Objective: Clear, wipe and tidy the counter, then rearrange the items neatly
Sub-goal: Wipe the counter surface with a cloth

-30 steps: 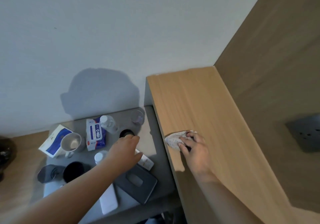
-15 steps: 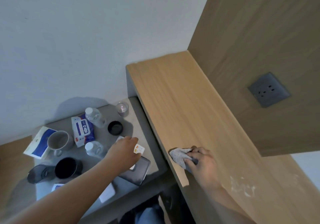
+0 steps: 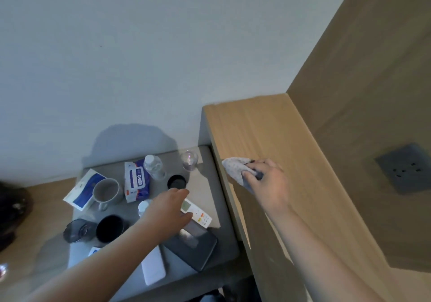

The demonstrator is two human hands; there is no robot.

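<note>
My right hand (image 3: 265,181) grips a crumpled pale cloth (image 3: 233,167) and presses it on the wooden counter (image 3: 261,126), near its left edge. Below and left of the counter is a grey side table (image 3: 210,185) crowded with items. My left hand (image 3: 166,210) reaches over that table and grips the near end of a white remote control (image 3: 199,216) between thumb and fingers. The remote lies partly on a dark flat box (image 3: 194,247).
On the side table stand a grey mug (image 3: 106,192), a wipes pack (image 3: 136,181), two water bottles (image 3: 154,166), a glass (image 3: 189,160), a black cup (image 3: 109,228) and a white slab (image 3: 154,269). A wall socket (image 3: 403,168) sits right of the counter.
My right hand has slid the cloth along the counter's left edge, first toward me and then back toward the wall. My left hand has stayed on the remote.
</note>
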